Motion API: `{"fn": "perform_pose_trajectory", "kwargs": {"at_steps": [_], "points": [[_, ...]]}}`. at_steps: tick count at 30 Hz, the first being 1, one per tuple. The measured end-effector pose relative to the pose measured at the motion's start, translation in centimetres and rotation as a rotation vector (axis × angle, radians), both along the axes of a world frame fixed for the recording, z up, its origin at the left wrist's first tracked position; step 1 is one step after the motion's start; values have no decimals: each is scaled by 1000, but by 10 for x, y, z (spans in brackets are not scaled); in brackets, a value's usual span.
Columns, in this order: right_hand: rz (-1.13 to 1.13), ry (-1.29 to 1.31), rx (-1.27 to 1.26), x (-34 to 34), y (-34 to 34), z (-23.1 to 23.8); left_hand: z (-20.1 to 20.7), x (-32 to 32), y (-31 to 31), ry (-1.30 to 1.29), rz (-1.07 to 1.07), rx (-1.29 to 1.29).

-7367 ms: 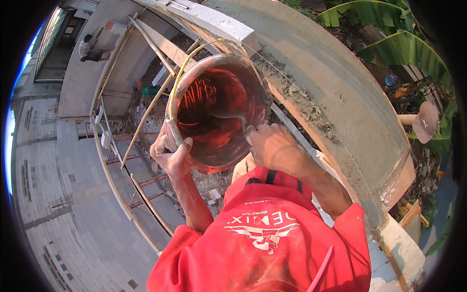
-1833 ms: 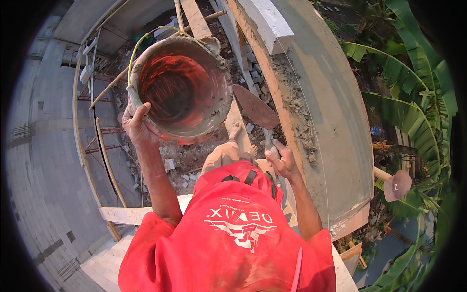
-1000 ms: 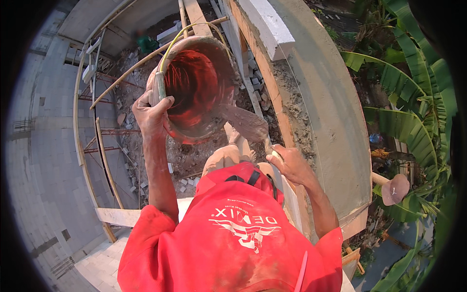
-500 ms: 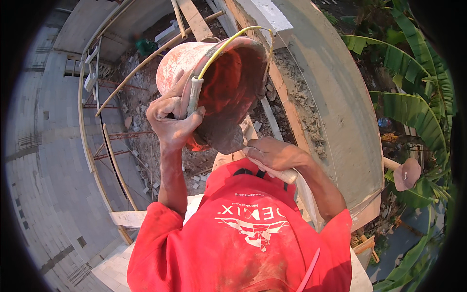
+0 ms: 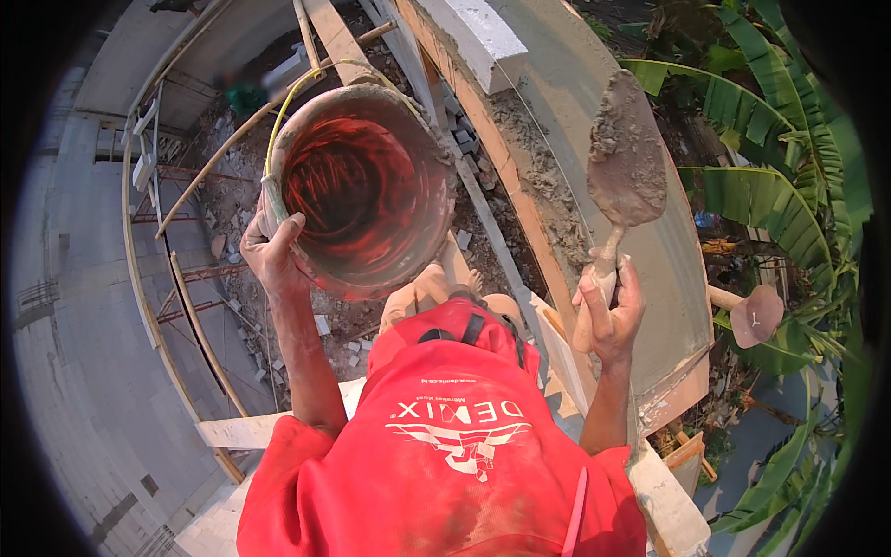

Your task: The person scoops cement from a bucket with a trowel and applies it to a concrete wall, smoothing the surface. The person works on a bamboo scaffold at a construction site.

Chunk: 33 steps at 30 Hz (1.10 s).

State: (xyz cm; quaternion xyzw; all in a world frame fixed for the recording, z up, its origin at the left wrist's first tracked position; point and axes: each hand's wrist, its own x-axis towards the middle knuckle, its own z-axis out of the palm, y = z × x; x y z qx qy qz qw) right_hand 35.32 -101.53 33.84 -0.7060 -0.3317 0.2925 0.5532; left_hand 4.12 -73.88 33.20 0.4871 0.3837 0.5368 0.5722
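Observation:
My left hand (image 5: pixel 275 249) grips the rim of a red bucket (image 5: pixel 367 190), thumb over the edge. The bucket is tilted so its mouth faces me; wet grey residue coats its inner wall, and a yellow cord handle (image 5: pixel 282 116) loops over its top. In my right hand (image 5: pixel 613 311) is a trowel (image 5: pixel 627 153), fingers wrapped round its wooden handle. Grey mortar covers the trowel's blade, which points away from me above the concrete ledge. Rough mortar (image 5: pixel 543 158) lies along the ledge's left side, beside a taut string.
A white block (image 5: pixel 478 42) sits on the far part of the concrete ledge (image 5: pixel 664 306). Wooden boards edge the ledge. Bamboo poles (image 5: pixel 246 130) and rubble lie below at left. Banana leaves (image 5: pixel 742 102) hang at right, near a pole with a round pink end (image 5: pixel 756 317).
The bucket has turned its mouth toward me and shifted slightly left. My right hand has moved from beneath the bucket out to the right, raising the mortar-covered trowel over the ledge.

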Motion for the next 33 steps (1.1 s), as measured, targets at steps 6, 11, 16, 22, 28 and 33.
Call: {"fn": "perform_pose_trajectory", "kwargs": {"at_steps": [6, 11, 16, 22, 28, 33], "points": [[-473, -736, -242, 38, 17, -124, -1, -11, 2, 63, 64, 51], [-113, -563, -498, 42, 45, -133, 8, 1, 6, 50, 104, 117], [234, -530, -381, -12, 45, -38, 22, 1, -6, 193, 57, 15], [669, -902, -200, -68, 123, -33, 34, 21, -15, 315, 11, 128], [371, -1069, -269, -116, 187, -51, 43, 28, -25, 323, -13, 285], [827, -944, -232, -117, 160, -28, 49, 14, -27, 269, 32, 354]]}}
